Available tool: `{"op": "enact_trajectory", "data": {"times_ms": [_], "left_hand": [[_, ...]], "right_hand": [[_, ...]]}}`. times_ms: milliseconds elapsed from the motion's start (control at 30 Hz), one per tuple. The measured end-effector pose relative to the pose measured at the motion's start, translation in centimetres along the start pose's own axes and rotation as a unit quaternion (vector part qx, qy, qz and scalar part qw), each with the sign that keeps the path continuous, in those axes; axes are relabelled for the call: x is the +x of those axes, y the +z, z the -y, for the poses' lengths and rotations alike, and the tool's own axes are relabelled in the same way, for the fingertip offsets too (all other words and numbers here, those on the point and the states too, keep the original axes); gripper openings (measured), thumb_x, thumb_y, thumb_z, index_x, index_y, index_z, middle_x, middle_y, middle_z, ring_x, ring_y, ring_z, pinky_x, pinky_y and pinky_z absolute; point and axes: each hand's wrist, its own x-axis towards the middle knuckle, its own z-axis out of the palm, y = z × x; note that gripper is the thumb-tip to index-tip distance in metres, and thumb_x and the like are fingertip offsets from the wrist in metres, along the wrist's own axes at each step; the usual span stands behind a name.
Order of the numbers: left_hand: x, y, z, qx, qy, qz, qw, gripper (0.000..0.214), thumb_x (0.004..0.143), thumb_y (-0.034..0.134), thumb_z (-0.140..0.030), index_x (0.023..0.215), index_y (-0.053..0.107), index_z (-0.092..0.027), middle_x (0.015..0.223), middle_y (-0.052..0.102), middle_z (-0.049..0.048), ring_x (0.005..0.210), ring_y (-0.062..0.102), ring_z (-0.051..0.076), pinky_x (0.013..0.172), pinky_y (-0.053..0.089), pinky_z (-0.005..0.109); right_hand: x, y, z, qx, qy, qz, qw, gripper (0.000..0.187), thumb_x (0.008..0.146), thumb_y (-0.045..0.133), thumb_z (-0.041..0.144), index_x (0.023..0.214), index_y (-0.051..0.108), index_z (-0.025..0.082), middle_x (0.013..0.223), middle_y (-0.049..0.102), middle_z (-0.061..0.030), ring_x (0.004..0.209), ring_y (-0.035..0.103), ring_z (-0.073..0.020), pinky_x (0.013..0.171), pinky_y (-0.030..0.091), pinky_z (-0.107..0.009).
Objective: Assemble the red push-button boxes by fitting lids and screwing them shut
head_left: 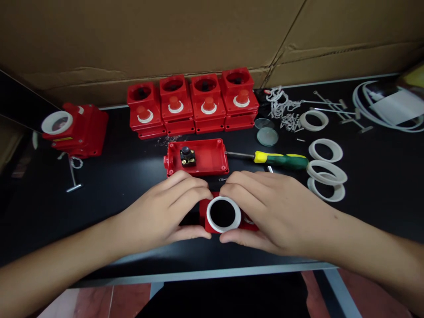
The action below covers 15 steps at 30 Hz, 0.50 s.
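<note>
A red plastic cover (204, 213) lies on the table near its front edge, partly hidden by my hands. On its raised round opening sits a white ring (224, 229), with a dark hole in the middle. My left hand (172, 207) curls around the left side of the cover and ring, thumb in front and fingers behind. From the right, my right hand (271, 210) grips the cover the same way and hides most of that end. Just behind them is an open red box (212, 155) holding a black switch (187, 157).
A green and yellow screwdriver (281, 159) touches the box's right side. Several assembled red boxes (208, 121) stand behind; another (94, 132) is at left. To the right lie loose white rings (327, 192), glass discs (267, 137), screws (290, 123), white cord (281, 104) and T-shaped metal rods (347, 119).
</note>
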Motion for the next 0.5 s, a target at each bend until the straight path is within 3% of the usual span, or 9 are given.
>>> {"op": "enact_trajectory", "data": {"times_ms": [333,500], "left_hand": [[-0.27,0.05,0.05,-0.012,-0.009,0.006,1.000,0.047,0.113,0.077,-0.055,0.137,0.069,-0.016,0.130,0.081,0.0163,0.120,0.075,0.030,0.110,0.066,0.046],[-0.27,0.10,-0.08,0.003,0.002,0.003,1.000,0.048,0.114,0.074,-0.057,0.135,0.067,-0.015,0.127,0.080,0.0164,0.116,0.074,0.030,0.107,0.065,0.044]], "right_hand": [[0.14,0.44,0.13,-0.017,0.005,-0.042,0.999,0.061,0.120,0.048,0.070,0.113,0.072,0.015,0.098,0.075,-0.0093,0.078,0.064,-0.0225,0.069,0.045,-0.036],[0.20,0.22,0.35,0.025,0.002,-0.015,1.000,0.039,0.113,0.063,0.047,0.125,0.073,0.012,0.107,0.076,-0.0100,0.088,0.068,-0.0254,0.076,0.052,-0.039]]}}
